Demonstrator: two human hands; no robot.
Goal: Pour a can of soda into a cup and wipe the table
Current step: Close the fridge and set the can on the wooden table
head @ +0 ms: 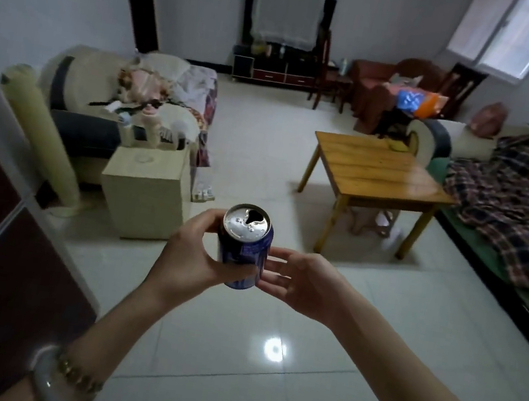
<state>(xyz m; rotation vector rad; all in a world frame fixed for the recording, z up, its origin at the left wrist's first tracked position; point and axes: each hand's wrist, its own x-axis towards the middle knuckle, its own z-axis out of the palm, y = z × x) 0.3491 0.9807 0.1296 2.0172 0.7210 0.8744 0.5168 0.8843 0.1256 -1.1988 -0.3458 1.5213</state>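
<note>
Above the shiny white floor (198, 346), a blue soda can (244, 249) is held nearly upright by the left hand (192, 253), with fingers and thumb wrapped round it; its top is opened; the right hand (300, 282) is held just beside the can, fingers straight and apart; a wooden table (378, 170) is seen well away, next to a sofa (438, 143) covered by a checked blanket (515, 205)

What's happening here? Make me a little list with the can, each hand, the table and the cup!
can: blue, upright, top already open
left hand: grips the can's side
right hand: open, fingers beside the can
table: wooden, farther off, to the right
cup: none in sight
</note>
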